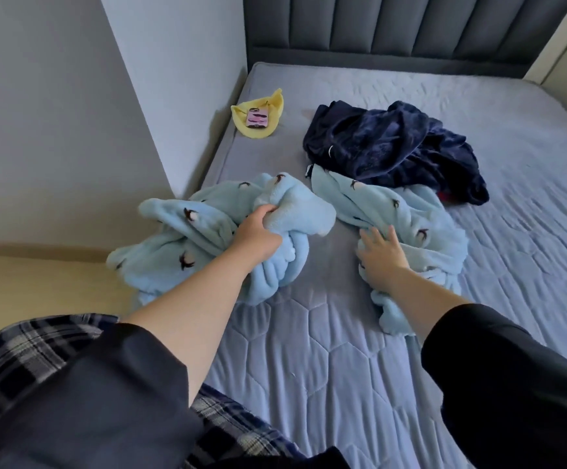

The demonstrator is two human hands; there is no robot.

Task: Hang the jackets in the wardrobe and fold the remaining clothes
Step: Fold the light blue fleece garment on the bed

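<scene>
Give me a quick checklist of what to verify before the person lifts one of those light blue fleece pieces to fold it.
1. Left hand grips the left blue fleece: ok.
2. Right hand has a hold on the right blue fleece: not ok, fingers lie spread on it.
3. The two fleeces are apart: ok, bare mattress between them.
4. Right fleece free of the navy clothes: not ok, they overlap.
5. Phone out of the way: ok, on the yellow cloth.

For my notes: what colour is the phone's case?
Pink with dark marks; the phone shows in the head view.
</scene>
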